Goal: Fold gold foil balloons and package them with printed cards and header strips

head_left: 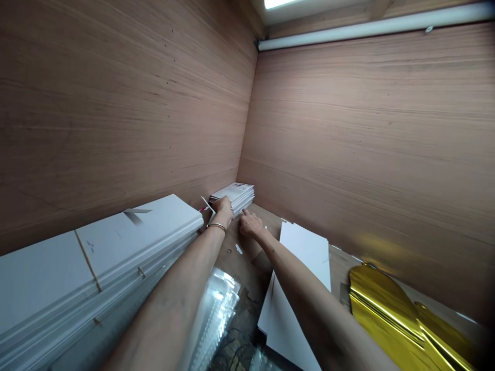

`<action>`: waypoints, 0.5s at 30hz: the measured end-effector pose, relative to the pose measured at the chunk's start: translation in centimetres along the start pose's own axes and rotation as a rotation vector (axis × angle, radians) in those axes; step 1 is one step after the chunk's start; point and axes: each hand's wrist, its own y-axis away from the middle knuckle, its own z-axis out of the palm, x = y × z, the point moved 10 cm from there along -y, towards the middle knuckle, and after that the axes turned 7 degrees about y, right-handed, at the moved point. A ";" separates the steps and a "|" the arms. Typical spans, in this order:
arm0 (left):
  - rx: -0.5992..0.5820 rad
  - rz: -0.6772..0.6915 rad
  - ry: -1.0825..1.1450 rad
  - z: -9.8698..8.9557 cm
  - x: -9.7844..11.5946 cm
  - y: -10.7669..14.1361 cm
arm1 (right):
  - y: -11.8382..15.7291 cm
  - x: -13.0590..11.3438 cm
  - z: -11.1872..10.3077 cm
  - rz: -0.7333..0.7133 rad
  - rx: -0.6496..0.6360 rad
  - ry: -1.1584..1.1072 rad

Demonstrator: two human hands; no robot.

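Note:
In the far corner lies a low stack of white printed cards [234, 191], its edges slightly fanned. My left hand [223, 207], with a bangle at the wrist, is closed on the stack's near left side; its fingertips are hidden. A thin white piece [208, 204] stands tilted just left of this hand. My right hand [250, 225] is low beside the stack's near right corner. Its index finger points at the stack's edge and the other fingers are curled; whether they hold anything is hidden.
Long white board stacks [143, 219], bound with bands, line the left wall. Clear plastic bags [222, 291] lie between my arms. White sheets [305, 250] are under and beside my right arm. Gold foil [390, 304] sits at lower right. Wooden walls [348, 139] meet behind the corner.

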 end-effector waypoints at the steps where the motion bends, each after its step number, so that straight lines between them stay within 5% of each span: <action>1: 0.017 -0.009 -0.009 -0.1 0.0 -0.1 | -0.4 -0.2 0.1 -0.010 -0.001 -0.010; 5: 0.053 -0.048 -0.027 -0.2 0.1 0.1 | -0.6 -1.4 -0.2 -0.075 -0.006 -0.057; 11: 0.052 -0.077 -0.020 -0.4 0.2 0.5 | 4.3 -4.5 -0.4 -0.414 -0.173 -0.334; 15: 0.080 -0.056 -0.039 -0.9 0.4 0.6 | 2.9 -1.0 -2.1 -0.082 0.071 -0.255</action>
